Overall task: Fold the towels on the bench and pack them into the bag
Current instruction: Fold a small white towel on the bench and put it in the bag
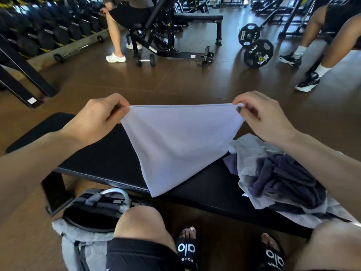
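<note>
Gym floor surrounds black bench bearing heaped towels.

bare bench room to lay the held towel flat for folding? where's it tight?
Free: the black bench top from its left end to the white towel that the left hand and right hand pinch. Crowded: the bench's right end under the heap of unfolded towels. The open bag sits on the floor below the front edge.

Bag partly behind knee
</note>
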`<act>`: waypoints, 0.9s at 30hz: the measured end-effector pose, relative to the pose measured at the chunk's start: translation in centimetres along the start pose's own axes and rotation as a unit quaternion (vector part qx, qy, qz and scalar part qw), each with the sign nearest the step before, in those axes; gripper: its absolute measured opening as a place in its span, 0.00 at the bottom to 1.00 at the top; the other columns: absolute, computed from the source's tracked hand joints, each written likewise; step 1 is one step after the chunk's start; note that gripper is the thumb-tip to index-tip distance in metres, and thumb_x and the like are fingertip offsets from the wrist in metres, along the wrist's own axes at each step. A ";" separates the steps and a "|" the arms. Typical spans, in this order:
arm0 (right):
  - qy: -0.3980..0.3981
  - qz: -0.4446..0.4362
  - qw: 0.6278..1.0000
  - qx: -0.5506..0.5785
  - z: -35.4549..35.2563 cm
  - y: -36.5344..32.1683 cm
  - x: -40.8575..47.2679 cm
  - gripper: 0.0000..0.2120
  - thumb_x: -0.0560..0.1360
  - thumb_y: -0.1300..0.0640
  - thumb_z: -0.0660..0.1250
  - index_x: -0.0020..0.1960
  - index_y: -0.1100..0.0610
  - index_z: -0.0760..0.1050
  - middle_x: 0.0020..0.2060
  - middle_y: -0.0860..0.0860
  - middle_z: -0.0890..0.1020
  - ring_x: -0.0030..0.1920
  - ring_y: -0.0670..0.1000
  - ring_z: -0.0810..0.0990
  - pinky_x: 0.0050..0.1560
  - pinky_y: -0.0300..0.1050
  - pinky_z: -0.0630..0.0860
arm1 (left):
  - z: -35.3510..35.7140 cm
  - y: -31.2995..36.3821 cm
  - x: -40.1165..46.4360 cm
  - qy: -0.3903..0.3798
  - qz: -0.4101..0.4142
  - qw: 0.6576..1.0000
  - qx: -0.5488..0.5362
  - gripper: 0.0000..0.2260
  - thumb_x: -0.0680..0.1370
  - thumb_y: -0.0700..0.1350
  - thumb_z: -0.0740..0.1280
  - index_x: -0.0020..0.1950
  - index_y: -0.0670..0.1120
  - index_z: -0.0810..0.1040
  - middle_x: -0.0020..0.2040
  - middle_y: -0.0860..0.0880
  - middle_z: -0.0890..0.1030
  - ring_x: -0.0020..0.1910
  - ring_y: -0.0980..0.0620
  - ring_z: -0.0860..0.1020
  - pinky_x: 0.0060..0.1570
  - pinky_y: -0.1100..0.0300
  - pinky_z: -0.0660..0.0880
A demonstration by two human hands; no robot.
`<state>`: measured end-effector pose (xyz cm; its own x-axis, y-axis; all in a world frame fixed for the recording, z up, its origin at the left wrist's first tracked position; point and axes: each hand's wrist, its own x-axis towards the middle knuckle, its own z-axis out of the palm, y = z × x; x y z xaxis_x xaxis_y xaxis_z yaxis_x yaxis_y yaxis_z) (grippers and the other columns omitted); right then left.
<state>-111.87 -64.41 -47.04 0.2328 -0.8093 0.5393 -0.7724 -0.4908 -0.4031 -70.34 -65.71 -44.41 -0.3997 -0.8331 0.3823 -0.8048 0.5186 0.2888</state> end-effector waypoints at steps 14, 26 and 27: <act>0.023 0.101 0.993 0.055 -0.2 0.3 1.3 0.04 0.78 0.62 0.68 0.49 0.54 0.79 0.43 0.51 0.83 0.45 0.50 0.82 0.55 0.46 0.78 | -1.5 0.3 1.0 -0.005 0.018 0.997 0.081 0.06 0.83 0.46 0.63 0.60 0.51 0.75 0.45 0.51 0.80 0.42 0.48 0.80 0.43 0.46 0.79; -0.003 0.038 0.997 -0.064 -0.5 0.1 3.2 0.09 0.78 0.66 0.64 0.50 0.58 0.82 0.44 0.50 0.80 0.38 0.48 0.80 0.46 0.35 0.72 | -1.6 0.0 1.5 0.016 0.073 0.986 0.151 0.10 0.84 0.42 0.61 0.63 0.46 0.77 0.50 0.46 0.83 0.47 0.41 0.82 0.42 0.46 0.80; -0.004 0.048 0.997 -0.058 -0.6 -0.1 3.3 0.08 0.79 0.65 0.63 0.49 0.57 0.80 0.44 0.50 0.80 0.34 0.45 0.80 0.44 0.35 0.73 | -1.7 -0.1 1.6 0.022 0.073 0.985 0.153 0.09 0.84 0.41 0.62 0.62 0.46 0.78 0.50 0.46 0.84 0.48 0.41 0.82 0.43 0.46 0.80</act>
<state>-111.35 -66.82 -44.74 0.1583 -0.8533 0.4969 -0.8543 -0.3707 -0.3644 -70.15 -66.81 -42.29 -0.5075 -0.7409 0.4399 -0.8373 0.5446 -0.0486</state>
